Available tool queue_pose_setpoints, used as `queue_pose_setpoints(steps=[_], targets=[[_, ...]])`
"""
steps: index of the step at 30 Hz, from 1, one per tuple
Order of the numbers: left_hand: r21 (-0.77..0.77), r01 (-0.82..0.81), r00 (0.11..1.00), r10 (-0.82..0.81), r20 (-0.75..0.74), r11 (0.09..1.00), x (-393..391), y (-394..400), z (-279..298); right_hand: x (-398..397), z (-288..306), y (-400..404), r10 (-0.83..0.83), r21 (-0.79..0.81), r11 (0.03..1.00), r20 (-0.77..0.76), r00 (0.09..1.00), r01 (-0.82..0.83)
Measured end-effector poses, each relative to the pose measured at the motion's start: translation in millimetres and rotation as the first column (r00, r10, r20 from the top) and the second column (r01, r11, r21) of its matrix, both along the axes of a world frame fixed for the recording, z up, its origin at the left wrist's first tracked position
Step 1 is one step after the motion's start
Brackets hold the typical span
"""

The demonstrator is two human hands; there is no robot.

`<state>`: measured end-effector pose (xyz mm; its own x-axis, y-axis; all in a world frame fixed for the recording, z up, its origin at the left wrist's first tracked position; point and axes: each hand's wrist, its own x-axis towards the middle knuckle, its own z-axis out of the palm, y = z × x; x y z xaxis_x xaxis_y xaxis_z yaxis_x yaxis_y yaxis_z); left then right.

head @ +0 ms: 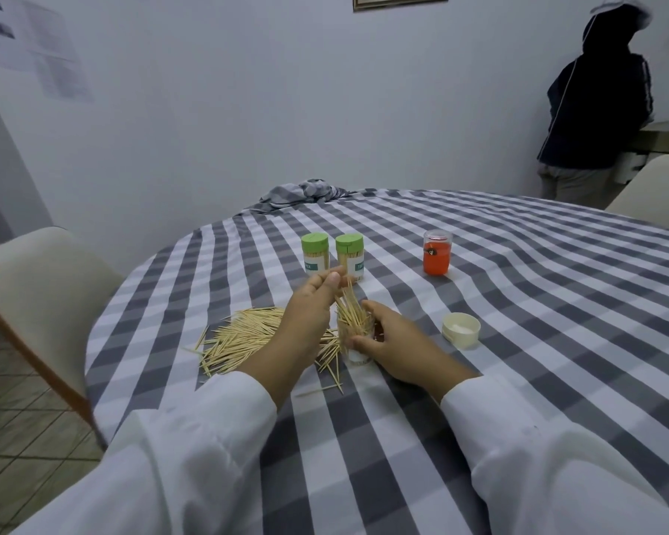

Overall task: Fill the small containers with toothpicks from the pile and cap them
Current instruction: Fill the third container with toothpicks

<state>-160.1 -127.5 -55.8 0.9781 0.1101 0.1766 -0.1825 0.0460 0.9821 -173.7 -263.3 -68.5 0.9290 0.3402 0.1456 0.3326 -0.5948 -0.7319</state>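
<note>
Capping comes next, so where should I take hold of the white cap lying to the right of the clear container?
Grip the white cap by its outer rim, coming from above with the right hand. It lies open side up on the tablecloth, apart from other things, so the round wall is free to pinch; it needs flipping before capping.

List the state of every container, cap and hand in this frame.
Clear container: uncapped, upright, partly filled.
White cap: off, on the tablecloth.
Two green-capped containers: capped, full.
Orange container: closed.
Left hand: pinching toothpicks.
Right hand: holding the clear container.
</note>
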Motion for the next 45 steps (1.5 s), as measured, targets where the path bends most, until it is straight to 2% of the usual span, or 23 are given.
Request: queue_pose_setpoints(steps=[5, 8, 12, 15, 20, 25, 27, 30, 32, 33, 35, 39, 45], targets=[[0.168, -0.042, 0.999, 0.035, 0.041, 0.985, -6.5, 0.1, 4.3, -1.7, 1.7, -1.0, 0.006, 0.015, 1.0, 0.011, 1.0, -0.006], [0.348, -0.051, 0.996, 0.022, 0.088, 0.936, -10.1, 4.9, 2.5, -0.8, 0.2, -1.3, -0.005, 0.02, 1.0, -0.004, 1.0, 0.005], [0.377, -0.041, 0.991, -0.011, 0.135, 0.925, -15.9, 9.7, -1.6, -0.3, -1.5, -0.9, -0.005, 0.015, 1.0, -0.01, 1.0, 0.005], [0.399, -0.095, 0.984, 0.026, 0.176, 0.912, -18.1, 10.8, -4.0, -0.6, -0.1, -0.6, -0.011, -0.007, 1.0, -0.007, 1.0, 0.011], [0.638, -0.018, 0.979, -0.115, 0.166, 0.77, -23.3, 16.4, -8.1, -2.4, 2.8, -1.0, 0.001, 0.007, 1.0, 0.0, 1.0, -0.001], [0.599, -0.024, 0.99, -0.064, 0.125, 0.801, -16.9, 35.2, -2.5, -3.2, 3.0, -1.3, -0.004, -0.021, 1.0, 0.013, 1.0, 0.005], [0.69, 0.009, 0.999, -0.043, 0.032, 0.724, -12.2, 50.9, -0.1, -2.2, 3.0, -1.2, -0.004, -0.032, 0.999, 0.005, 1.0, 0.004], [0.885, 0.141, 0.989, -0.015, -0.149, 0.444, -8.0, 73.9, 1.8, -0.5, 2.3, -0.2, -0.006, -0.049, 0.999, -0.019, 1.0, 0.005], [0.938, 0.226, 0.972, 0.004, -0.236, 0.262, -4.3, 86.5, 0.9, 0.6, 1.5, 0.1, -0.008, -0.056, 0.998, -0.028, 1.0, 0.007], [0.945, 0.255, 0.964, 0.017, -0.264, 0.204, -2.0, 91.5, 0.2, 0.9, 1.0, 0.1, -0.009, -0.053, 0.999, -0.031, 0.999, 0.008], [0.947, 0.287, 0.955, 0.036, -0.294, 0.142, 2.6, 96.3, -2.4, 1.4, 0.5, 0.6, -0.011, -0.051, 0.999, -0.029, 1.0, 0.009], [0.939, 0.304, 0.952, -0.02, -0.305, 0.161, 10.1, 85.5, -6.0, 2.3, 0.2, 0.7, -0.013, -0.056, 0.998, -0.016, 1.0, 0.012], [0.975, 0.223, 0.965, -0.135, -0.223, -0.013, 20.1, 74.2, -12.4, 1.4, 0.0, 0.2, -0.011, -0.051, 0.999, -0.013, 1.0, 0.01]])
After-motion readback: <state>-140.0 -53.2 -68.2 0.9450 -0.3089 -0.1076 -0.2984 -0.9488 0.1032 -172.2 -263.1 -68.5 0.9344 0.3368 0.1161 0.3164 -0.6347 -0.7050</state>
